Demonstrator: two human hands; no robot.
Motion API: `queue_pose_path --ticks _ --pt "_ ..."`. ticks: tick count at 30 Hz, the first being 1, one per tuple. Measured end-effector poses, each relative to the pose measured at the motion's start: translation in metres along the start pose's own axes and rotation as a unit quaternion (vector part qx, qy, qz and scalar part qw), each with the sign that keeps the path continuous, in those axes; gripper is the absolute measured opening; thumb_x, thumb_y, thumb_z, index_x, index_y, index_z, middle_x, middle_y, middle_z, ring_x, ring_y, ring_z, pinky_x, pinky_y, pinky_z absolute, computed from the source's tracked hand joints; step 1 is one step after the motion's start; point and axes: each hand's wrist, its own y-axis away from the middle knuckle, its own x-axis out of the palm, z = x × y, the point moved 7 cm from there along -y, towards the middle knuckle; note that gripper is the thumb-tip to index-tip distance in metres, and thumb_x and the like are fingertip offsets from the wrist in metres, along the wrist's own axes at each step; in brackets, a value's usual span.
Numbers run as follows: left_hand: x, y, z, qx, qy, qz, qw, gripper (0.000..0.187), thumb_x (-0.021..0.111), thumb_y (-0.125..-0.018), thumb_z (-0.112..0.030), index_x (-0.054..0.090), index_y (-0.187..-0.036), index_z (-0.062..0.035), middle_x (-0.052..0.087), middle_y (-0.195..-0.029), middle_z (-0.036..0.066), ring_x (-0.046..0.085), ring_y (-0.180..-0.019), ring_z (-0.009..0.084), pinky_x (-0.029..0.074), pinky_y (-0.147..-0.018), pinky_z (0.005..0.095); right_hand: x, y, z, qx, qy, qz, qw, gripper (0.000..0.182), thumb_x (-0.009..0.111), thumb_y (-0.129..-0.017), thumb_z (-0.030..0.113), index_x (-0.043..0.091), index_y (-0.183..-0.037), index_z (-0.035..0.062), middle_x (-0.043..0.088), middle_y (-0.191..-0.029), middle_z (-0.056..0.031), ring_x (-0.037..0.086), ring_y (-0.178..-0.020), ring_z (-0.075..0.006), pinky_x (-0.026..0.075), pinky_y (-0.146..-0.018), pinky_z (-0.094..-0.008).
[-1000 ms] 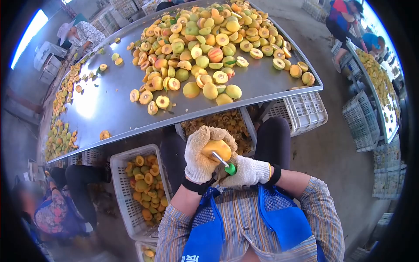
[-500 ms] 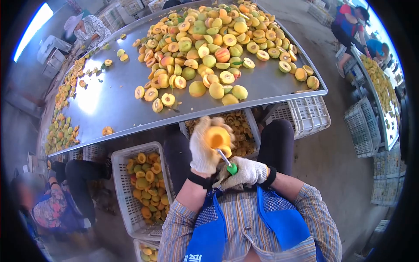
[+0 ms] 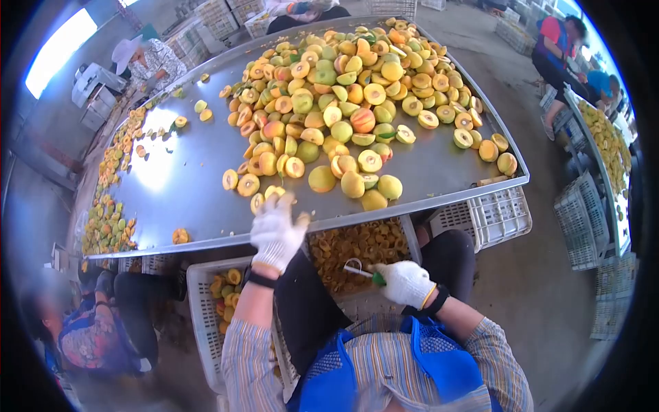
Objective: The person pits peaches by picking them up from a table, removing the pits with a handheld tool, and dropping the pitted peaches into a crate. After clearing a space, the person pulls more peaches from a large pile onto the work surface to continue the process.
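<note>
- Yellow fruit half with pale cut flesh [image 3: 257, 203]: lies near the front edge of the grey metal surface [image 3: 199, 202], at 11 o'clock from the left hand [image 3: 274, 237].
- Left hand, in a white knit glove: extended over that edge, thumb and fingers apart. Contact between fingertips and fruit cannot be confirmed.
- Green-handled metal loop tool [image 3: 377, 278]: in the right hand [image 3: 408, 285], gloved alike, its fingers clamped on the handle; the loop points to about 10 o'clock.
- Brownish-orange fruit scraps [image 3: 353, 240]: in a crate beneath the loop, at 10 o'clock from the right hand.
- Heap of yellow-green and orange fruit, whole and halved [image 3: 336, 103]: on the surface, at 1 o'clock from the left hand.
- White slatted plastic crate [image 3: 200, 302]: at 7 o'clock from the left hand, containing fruit halves.
- White lattice plastic crate [image 3: 504, 214]: at 2 o'clock from the right hand; contents not discernible.
- Co-worker in a pale wide-brimmed hat [image 3: 154, 63]: at 10 o'clock from the centre of view, by the surface's far-left side.
</note>
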Motion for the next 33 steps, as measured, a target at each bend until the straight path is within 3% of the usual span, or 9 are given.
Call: queue_pose_path --ticks 6,9,10,12,15,17,22,28,33 --pt "0.127 -0.090 -0.022 0.021 -0.015 0.245 0.969 0.073 0.073 -0.074 -0.038 0.050 -0.137 -0.0083 0.055 -0.131 0.019 0.053 -0.119 0.0386 0.046 -0.101 0.0456 -0.004 -0.004 0.004 0.036 0.059 0.060 0.996 0.042 0.065 -0.087 0.030 0.064 -0.125 0.0103 0.072 -0.080 -0.0124 0.070 -0.070 -0.0323 0.056 -0.066 -0.0439" --pt "0.105 -0.099 -0.023 0.005 0.018 0.295 0.955 0.061 0.073 -0.075 -0.034 0.059 -0.126 -0.0048 0.066 -0.104 0.015 0.064 -0.100 0.0340 0.053 -0.087 0.0411 -0.018 -0.006 0.003 0.027 -0.028 0.007 0.999 0.046 0.067 -0.087 0.031 0.062 -0.127 0.0104 0.071 -0.080 -0.0131 0.070 -0.071 -0.0335 0.056 -0.066 -0.0445" --pt "0.106 -0.093 -0.008 -0.088 0.194 0.290 0.933 0.053 0.073 -0.077 -0.033 0.060 -0.119 -0.0040 0.068 -0.099 0.013 0.066 -0.091 0.0294 0.055 -0.081 0.0398 -0.025 -0.006 0.002 0.028 -0.046 -0.029 0.998 0.050 0.068 -0.086 0.032 0.060 -0.130 0.0109 0.071 -0.081 -0.0139 0.069 -0.071 -0.0345 0.056 -0.067 -0.0452" --pt "0.100 -0.072 0.005 -0.233 0.576 0.278 0.732 0.046 0.069 -0.082 -0.027 0.060 -0.117 0.0014 0.067 -0.096 0.013 0.064 -0.065 0.0208 0.053 -0.053 0.0309 -0.035 -0.010 -0.002 0.065 -0.063 -0.023 0.996 0.046 0.068 -0.086 0.032 0.063 -0.128 0.0136 0.072 -0.086 -0.0138 0.070 -0.077 -0.0345 0.057 -0.070 -0.0444" --pt "0.057 -0.034 -0.011 -0.221 0.799 0.222 0.514 0.047 0.062 -0.090 -0.033 0.057 -0.119 0.0044 0.066 -0.103 0.023 0.068 -0.076 0.0341 0.059 -0.059 0.0379 -0.055 -0.009 0.010 0.049 -0.118 -0.077 0.989 0.039 0.069 -0.087 0.032 0.067 -0.123 0.0165 0.072 -0.089 -0.0146 0.070 -0.080 -0.0347 0.057 -0.073 -0.0429" --pt "0.038 -0.008 -0.027 -0.225 0.844 0.169 0.457 0.052 0.060 -0.092 -0.038 0.057 -0.121 0.0057 0.065 -0.108 0.027 0.069 -0.083 0.0389 0.060 -0.063 0.0394 -0.066 -0.004 0.028 -0.011 -0.140 -0.143 0.980 0.038 0.068 -0.088 0.031 0.066 -0.124 0.0168 0.072 -0.085 -0.0138 0.070 -0.077 -0.0341 0.057 -0.070 -0.0423" --pt "0.023 0.048 -0.060 -0.231 0.857 0.142 0.439 0.060 0.050 -0.097 -0.045 0.055 -0.127 0.0074 0.064 -0.112 0.029 0.069 -0.092 0.0344 0.060 -0.064 0.0358 -0.072 0.004 0.056 -0.020 -0.075 -0.131 0.988 0.042 0.068 -0.088 0.028 0.063 -0.128 0.0154 0.070 -0.079 -0.0128 0.069 -0.070 -0.0332 0.056 -0.064 -0.0424" --pt "0.004 0.079 -0.085 -0.238 0.847 0.155 0.450 0.056 0.045 -0.102 -0.041 0.056 -0.125 0.0080 0.065 -0.114 0.024 0.066 -0.106 0.0330 0.056 -0.091 0.0403 -0.066 0.017 0.061 -0.044 0.029 -0.164 0.985 0.044 0.069 -0.084 0.026 0.061 -0.126 0.0122 0.070 -0.077 -0.0129 0.069 -0.068 -0.0331 0.056 -0.062 -0.0427" --pt "0.006 0.091 -0.094 -0.289 0.833 0.074 0.465 0.054 0.043 -0.104 -0.044 0.060 -0.116 0.0063 0.067 -0.107 0.019 0.067 -0.100 0.0290 0.057 -0.087 0.0382 -0.043 0.021 0.055 -0.035 -0.040 -0.105 0.993 0.033 0.069 -0.082 0.024 0.068 -0.112 0.0093 0.070 -0.080 -0.0143 0.069 -0.072 -0.0344 0.056 -0.065 -0.0427"
